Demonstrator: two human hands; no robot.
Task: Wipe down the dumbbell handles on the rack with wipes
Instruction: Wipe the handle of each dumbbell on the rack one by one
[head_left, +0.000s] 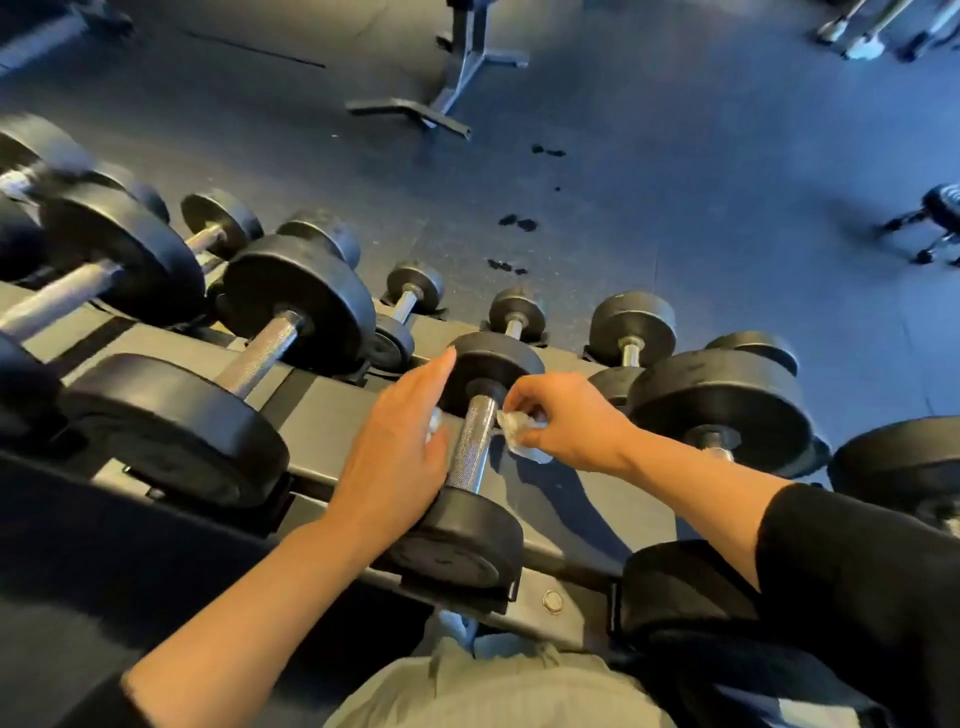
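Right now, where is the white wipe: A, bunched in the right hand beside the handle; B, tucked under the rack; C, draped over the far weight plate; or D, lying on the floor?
A: the right hand pinches the crumpled wipe just right of the knurled dumbbell handle.

Dark rubber floor fills the upper view, washed in bluish light, brighter toward 2 o'clock; a metal equipment base stands at 12 o'clock; small dark spots dot the floor near centre; blurred metal gear lies at 1 o'clock; a wheeled frame at 3 o'clock.
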